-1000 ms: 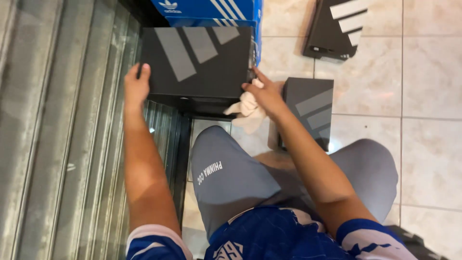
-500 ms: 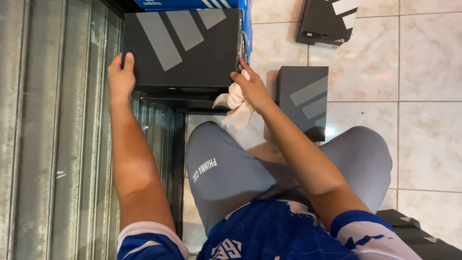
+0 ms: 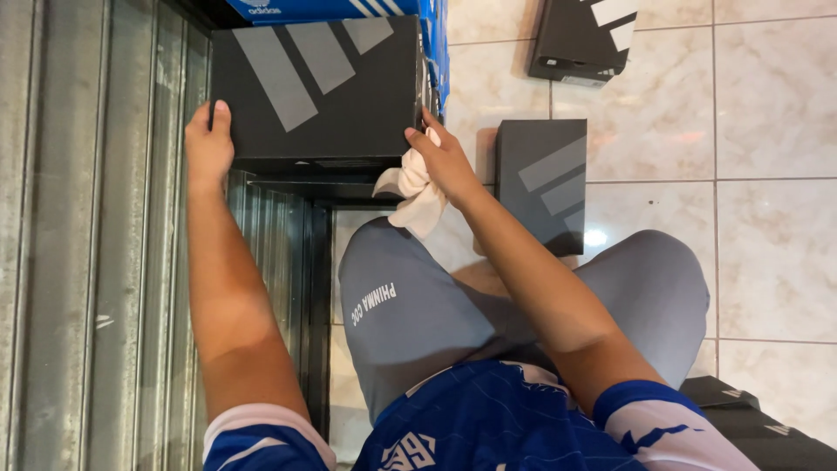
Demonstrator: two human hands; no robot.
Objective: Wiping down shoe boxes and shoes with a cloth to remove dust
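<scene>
At the far left stands a ribbed metal shutter [image 3: 78,262], its grooves running up and down the view; beside it the left arm reaches straight forward, forearm long and nearly vertical in the picture, elbow low near the blue-and-white sleeve; the left hand [image 3: 207,139] lies against the left edge of a black shoebox [image 3: 318,87], fingers close together and curled over that edge, thumb hidden behind the palm side so I cannot tell where it presses; the black shoebox sits square in the upper middle, its lid marked with three pale slanted stripes, resting on a dark ledge; behind it, touching its top edge, shows a blue box [image 3: 349,9]; the right arm comes in slantwise from the lower right, elbow bent out over the grey-clad knee, wrist angled up and left; the right hand [image 3: 445,161] meets the right side of the same shoebox, index finger stretched up along its edge, the other fingers bunched around a white cloth [image 3: 410,196] that hangs crumpled beneath the palm; just right of that hand a second dark box [image 3: 545,183] stands on the pale tiled floor [image 3: 767,113]; further up and right, well apart, lies a third black box [image 3: 584,39], partly cut by the frame.
</scene>
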